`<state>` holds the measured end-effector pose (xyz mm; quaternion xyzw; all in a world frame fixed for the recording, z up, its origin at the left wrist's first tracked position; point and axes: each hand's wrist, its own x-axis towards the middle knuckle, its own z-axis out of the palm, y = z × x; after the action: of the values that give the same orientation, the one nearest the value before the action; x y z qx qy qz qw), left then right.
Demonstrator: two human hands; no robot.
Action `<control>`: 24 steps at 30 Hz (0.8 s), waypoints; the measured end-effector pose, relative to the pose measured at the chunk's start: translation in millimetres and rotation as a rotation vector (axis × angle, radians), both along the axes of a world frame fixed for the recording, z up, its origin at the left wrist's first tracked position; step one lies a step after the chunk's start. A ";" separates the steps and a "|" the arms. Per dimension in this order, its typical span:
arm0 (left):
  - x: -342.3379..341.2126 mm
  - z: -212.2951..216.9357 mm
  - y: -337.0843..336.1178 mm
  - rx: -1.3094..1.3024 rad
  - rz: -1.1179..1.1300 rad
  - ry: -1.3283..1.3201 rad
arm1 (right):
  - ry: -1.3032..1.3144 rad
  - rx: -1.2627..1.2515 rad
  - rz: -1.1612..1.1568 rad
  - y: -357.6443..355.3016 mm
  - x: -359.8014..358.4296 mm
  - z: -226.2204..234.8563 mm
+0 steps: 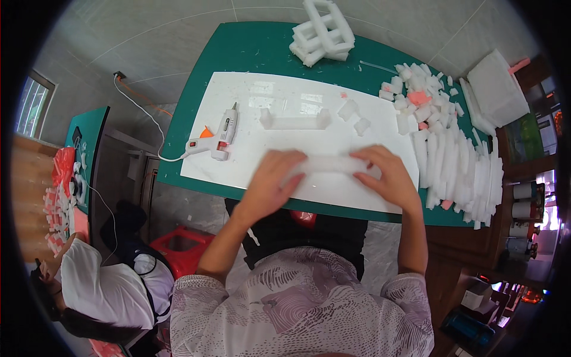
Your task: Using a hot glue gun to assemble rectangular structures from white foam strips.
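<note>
A white foam strip (336, 165) lies crosswise just above the near part of the white board (238, 169). My left hand (275, 181) is closed around its left end, slightly blurred. At the other end, my right hand (386, 177) grips the strip between thumb and fingers. Beyond it sits a shallow U-shaped foam piece (295, 123), a long bar with a short block upright at each end. Two small foam blocks (350, 109) lie to its right. On the left of the board, a white glue gun (225, 134) rests on its side with its nozzle pointing away.
Joined foam frames (324, 35) are stacked at the far edge of the green table (250, 44). Loose foam bits (425, 98) and long foam strips (455, 163) are heaped on the right. The glue gun's cord (162, 140) runs off left. Another person (107, 279) sits at lower left.
</note>
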<state>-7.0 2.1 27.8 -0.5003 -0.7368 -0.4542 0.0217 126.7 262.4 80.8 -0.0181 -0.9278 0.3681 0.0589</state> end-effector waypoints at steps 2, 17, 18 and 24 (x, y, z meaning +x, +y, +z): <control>-21.0 20.2 -6.8 0.064 0.140 0.040 | 0.147 -0.038 0.038 5.6 -31.2 4.5; -58.6 -30.0 3.0 0.083 0.422 -0.361 | 0.011 -0.198 -0.074 10.4 -115.8 -11.4; -59.6 -30.0 3.2 0.081 0.425 -0.351 | 0.011 -0.197 -0.064 10.7 -116.5 -10.5; -61.7 -27.1 7.9 0.084 0.425 -0.371 | -0.001 -0.177 -0.042 12.6 -119.2 -13.3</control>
<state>-68.6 10.0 0.7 -0.2415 -0.7972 -0.5534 0.0021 7.5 275.0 67.5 -0.0427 -0.8911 0.4471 0.0643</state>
